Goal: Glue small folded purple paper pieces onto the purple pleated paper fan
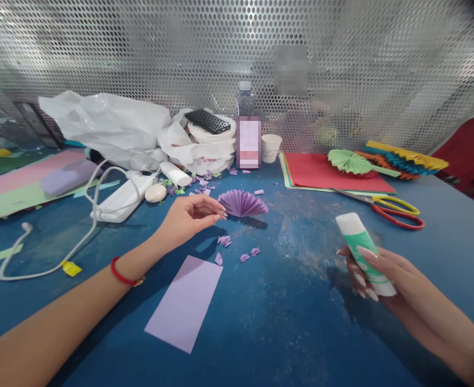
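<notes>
My left hand [192,216] is closed in a pinch at the left end of a purple pleated paper fan [243,204]. The fan is spread into a half-round, and a shadow lies under its right side. In my right hand [386,271], held above the table on the right, is a glue stick [363,250] with a green label and a white cap end pointing up and away. Between my arms a plain lilac paper rectangle [185,303] lies flat. Small purple paper scraps [224,241] are scattered between it and the fan.
Scissors [396,211] with red and yellow handles lie at right, beside stacked coloured sheets [321,171] and pleated green paper [349,161]. A white cable [79,247] loops at left near a power strip [124,199]. A paper cup [271,148] and bottle [245,102] stand at the back.
</notes>
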`<state>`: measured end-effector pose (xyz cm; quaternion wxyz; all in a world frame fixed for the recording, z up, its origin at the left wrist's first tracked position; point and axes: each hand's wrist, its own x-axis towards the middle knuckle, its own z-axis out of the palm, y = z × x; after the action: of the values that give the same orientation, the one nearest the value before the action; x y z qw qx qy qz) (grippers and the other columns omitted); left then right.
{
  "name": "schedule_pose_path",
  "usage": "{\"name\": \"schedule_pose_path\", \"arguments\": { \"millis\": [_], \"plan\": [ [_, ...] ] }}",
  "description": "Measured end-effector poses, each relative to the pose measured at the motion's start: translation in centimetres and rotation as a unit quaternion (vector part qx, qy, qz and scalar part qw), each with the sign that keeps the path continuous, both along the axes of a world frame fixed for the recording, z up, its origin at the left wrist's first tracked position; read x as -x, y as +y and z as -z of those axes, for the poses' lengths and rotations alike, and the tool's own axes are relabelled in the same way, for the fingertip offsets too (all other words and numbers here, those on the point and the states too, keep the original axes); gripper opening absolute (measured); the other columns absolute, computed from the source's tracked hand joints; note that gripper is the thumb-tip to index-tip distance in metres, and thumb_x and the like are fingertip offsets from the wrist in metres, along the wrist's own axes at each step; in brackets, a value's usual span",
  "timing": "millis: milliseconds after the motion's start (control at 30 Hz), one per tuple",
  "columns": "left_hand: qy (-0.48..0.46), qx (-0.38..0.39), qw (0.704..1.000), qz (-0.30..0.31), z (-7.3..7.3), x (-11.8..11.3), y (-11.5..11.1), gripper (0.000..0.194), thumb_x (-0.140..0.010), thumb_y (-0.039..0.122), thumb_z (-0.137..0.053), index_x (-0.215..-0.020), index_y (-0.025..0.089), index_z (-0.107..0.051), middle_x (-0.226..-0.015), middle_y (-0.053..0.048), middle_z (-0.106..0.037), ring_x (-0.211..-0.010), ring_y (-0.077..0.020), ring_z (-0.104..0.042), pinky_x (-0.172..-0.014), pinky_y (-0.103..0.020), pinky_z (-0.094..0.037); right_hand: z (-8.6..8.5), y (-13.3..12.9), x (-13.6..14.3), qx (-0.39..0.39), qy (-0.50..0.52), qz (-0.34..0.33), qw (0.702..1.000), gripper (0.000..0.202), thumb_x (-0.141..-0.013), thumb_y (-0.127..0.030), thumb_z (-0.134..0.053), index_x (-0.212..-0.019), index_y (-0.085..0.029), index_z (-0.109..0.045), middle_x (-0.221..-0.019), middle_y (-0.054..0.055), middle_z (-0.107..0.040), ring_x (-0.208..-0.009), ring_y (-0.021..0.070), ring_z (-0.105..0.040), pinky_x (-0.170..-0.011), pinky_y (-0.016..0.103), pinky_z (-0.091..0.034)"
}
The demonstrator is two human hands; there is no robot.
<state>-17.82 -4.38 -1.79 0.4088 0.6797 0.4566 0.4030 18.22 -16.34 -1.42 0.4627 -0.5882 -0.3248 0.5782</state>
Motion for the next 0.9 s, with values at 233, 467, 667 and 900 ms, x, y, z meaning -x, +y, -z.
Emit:
{"name": "schedule_pose_path", "arguments": {
  "millis": [233,467,667,900],
  "plan": [
    [0.042,-0.051,0.998,-0.012,-0.2,0.04,0.05,0.015,-0.077,0.027,-0.077,-0.089,0.018,-0.074,-0.089,-0.006,-0.081,-0.082,-0.0181,-0.077,-0.062,-0.02,-0.057,-0.51,0.06,0.13,0.006,-0.001,-0.004,1.0,0.037,-0.075,-0.048,-0.084,-0.094,-0.018,-0.073,-0.065,-0.001,-0.055,-0.052,0.0091,-0.042,-0.051,0.022,-0.042],
    [0.057,-0.056,0.997,-0.016,-0.26,0.02,0.06,0.015,-0.078,0.028,-0.076,-0.089,0.018,-0.074,-0.09,-0.005,-0.081,-0.081,-0.0172,-0.076,-0.052,-0.017,-0.05,-0.48,0.11,0.12,0.0,0.006,-0.005,1.0,0.031,-0.073,-0.044,-0.085,-0.087,-0.019,-0.073,-0.064,-0.001,-0.056,-0.051,0.0088,-0.044,-0.051,0.021,-0.042],
    [0.074,-0.059,0.995,-0.013,-0.25,0.04,0.04,0.013,-0.079,0.028,-0.074,-0.088,0.019,-0.075,-0.091,-0.005,-0.08,-0.08,-0.0167,-0.074,-0.055,-0.018,-0.051,-0.34,0.15,-0.09,0.01,0.006,-0.007,1.0,0.034,-0.072,-0.046,-0.085,-0.091,-0.02,-0.074,-0.065,-0.002,-0.056,-0.053,0.0096,-0.045,-0.051,0.02,-0.044],
    [0.075,-0.067,0.995,-0.016,-0.2,-0.01,0.09,0.013,-0.078,0.03,-0.074,-0.086,0.019,-0.077,-0.089,-0.006,-0.08,-0.081,-0.0184,-0.075,-0.063,-0.022,-0.056,0.29,0.35,-0.72,0.009,0.004,-0.023,1.0,0.042,-0.073,-0.055,-0.084,-0.093,-0.02,-0.074,-0.065,-0.001,-0.057,-0.051,0.009,-0.045,-0.051,0.022,-0.046]
  ]
}}
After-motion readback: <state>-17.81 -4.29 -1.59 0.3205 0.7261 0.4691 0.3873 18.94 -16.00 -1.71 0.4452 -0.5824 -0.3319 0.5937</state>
